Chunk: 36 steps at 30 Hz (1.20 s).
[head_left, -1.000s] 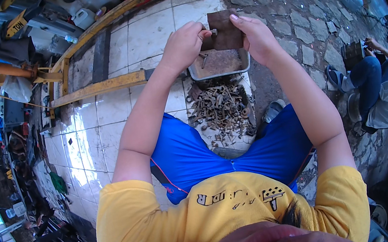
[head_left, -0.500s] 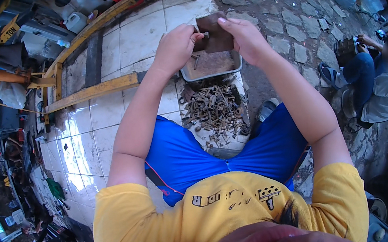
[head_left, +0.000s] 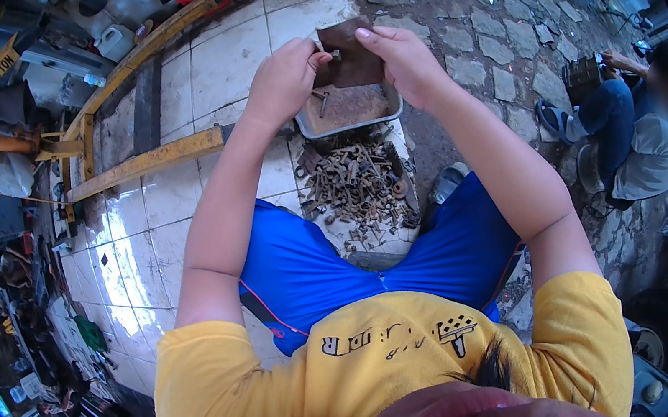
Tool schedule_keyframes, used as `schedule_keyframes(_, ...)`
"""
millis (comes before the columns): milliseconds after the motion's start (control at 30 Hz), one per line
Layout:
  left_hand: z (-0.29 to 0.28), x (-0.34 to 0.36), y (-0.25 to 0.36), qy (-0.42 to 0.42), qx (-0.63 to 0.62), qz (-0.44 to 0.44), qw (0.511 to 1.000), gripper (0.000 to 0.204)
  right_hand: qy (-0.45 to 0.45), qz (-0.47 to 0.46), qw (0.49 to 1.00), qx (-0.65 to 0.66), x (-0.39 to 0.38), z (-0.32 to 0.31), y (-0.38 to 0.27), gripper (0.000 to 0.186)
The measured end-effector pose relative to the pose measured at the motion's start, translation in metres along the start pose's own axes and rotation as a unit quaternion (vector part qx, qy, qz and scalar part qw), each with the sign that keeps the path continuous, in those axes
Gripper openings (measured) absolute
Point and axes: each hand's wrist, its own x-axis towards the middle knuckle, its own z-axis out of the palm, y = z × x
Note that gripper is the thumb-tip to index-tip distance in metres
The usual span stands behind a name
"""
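Rusty brown metal, a flat plate (head_left: 350, 59), is being held up between both hands above a grey metal tray (head_left: 348, 110). The left hand (head_left: 283, 80) is closing its fingers on the plate's left edge, where a small bolt-like piece (head_left: 328, 56) is sticking out, though what exactly it is cannot be told. The right hand (head_left: 403, 60) is clamping the plate's right edge, thumb lying over the top. Below the tray, a heap of rusted bolts and scrap bits (head_left: 358, 188) is lying on the pale tiled floor (head_left: 222, 63), between the person's knees in blue shorts (head_left: 308, 271). A yellow steel beam (head_left: 144, 160) is resting on the tiles to the left. Well apart on the right, another person (head_left: 636, 135) is sitting on the stone paving (head_left: 486, 20).
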Motion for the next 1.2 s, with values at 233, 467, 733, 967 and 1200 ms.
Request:
schedule_keyframes(233, -0.006, 0.000, 0.006, -0.023, -0.006, -0.008, 1.000, 0.027, 0.020, 0.006, 0.997, -0.073, -0.012, 0.013, -0.013, 0.035)
schedule_keyframes(467, -0.004, -0.003, 0.005, -0.023, -0.012, -0.014, 1.000, 0.024, -0.015, -0.016, 0.999, -0.037, -0.006, 0.004, -0.013, 0.035)
schedule_keyframes(733, -0.006, -0.002, 0.014, 0.023, -0.072, 0.020, 0.997, 0.020, 0.042, -0.038, 0.998, 0.000, -0.009, -0.020, -0.045, 0.031)
schedule_keyframes(967, -0.008, 0.000, 0.016, 0.032, -0.125, -0.020, 0.991, 0.027, 0.008, -0.036, 0.991, -0.130, -0.010, -0.011, -0.036, 0.032)
schedule_keyframes(1200, -0.008, -0.001, 0.015, 0.046, -0.083, 0.047, 0.994, 0.029, -0.008, -0.002, 0.979, -0.203, -0.007, -0.011, -0.028, 0.036)
